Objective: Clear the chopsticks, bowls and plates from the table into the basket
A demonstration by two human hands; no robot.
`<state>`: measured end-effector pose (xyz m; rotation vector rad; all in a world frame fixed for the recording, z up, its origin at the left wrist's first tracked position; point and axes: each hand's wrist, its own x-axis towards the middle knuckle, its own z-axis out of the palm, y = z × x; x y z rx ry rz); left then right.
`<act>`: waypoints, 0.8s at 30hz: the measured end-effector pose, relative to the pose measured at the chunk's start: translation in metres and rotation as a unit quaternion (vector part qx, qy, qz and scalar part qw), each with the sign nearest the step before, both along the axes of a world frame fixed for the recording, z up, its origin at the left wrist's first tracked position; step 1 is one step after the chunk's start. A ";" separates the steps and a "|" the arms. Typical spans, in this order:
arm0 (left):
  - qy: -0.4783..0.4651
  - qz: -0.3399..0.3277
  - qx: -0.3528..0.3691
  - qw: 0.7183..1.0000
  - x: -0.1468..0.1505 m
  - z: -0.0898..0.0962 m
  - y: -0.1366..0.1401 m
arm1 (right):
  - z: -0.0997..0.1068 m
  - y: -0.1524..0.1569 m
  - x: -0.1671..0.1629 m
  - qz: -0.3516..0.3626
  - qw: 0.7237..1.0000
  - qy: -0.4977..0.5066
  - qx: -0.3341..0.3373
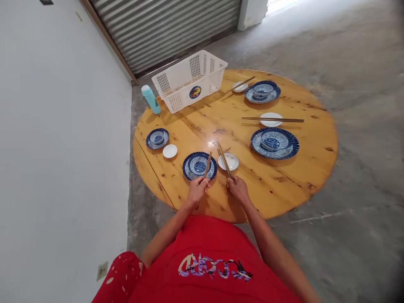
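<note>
My left hand [197,189] is closed around wooden chopsticks [208,163], whose tips reach over a blue-patterned bowl [199,165] on a blue-rimmed plate [188,173]. To its right, my right hand [238,189] grips another pair of chopsticks [224,160]. That pair slants across a small white dish [232,161] near the table's front edge. Whether the left hand holds one stick or two is hard to make out. Farther left, a second bowl [157,137] stands on its plate beside a small white dish [170,151].
The round wooden table [252,185] also bears a white plastic basket [208,84] and a light-blue bottle [151,100] at the back left. At right are two more bowl-and-plate sets [293,147], with chopsticks [290,120] resting on white dishes. A white wall [63,147] rises at left.
</note>
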<state>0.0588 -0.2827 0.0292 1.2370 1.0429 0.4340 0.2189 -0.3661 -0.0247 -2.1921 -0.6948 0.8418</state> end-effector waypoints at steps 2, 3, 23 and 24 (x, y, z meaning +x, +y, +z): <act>-0.011 0.017 -0.024 1.000 0.006 0.001 -0.002 | 0.002 -0.007 -0.010 -0.006 0.998 0.042 0.042; -0.016 0.025 -0.032 0.999 0.011 0.002 -0.004 | 0.003 -0.011 -0.015 -0.010 0.996 0.065 0.066; -0.031 0.014 0.054 0.998 0.077 0.003 -0.067 | 0.014 -0.077 -0.048 0.097 0.991 -0.043 0.077; -0.030 0.012 0.050 0.998 0.076 0.004 -0.067 | 0.014 -0.076 -0.049 0.109 0.991 -0.050 0.064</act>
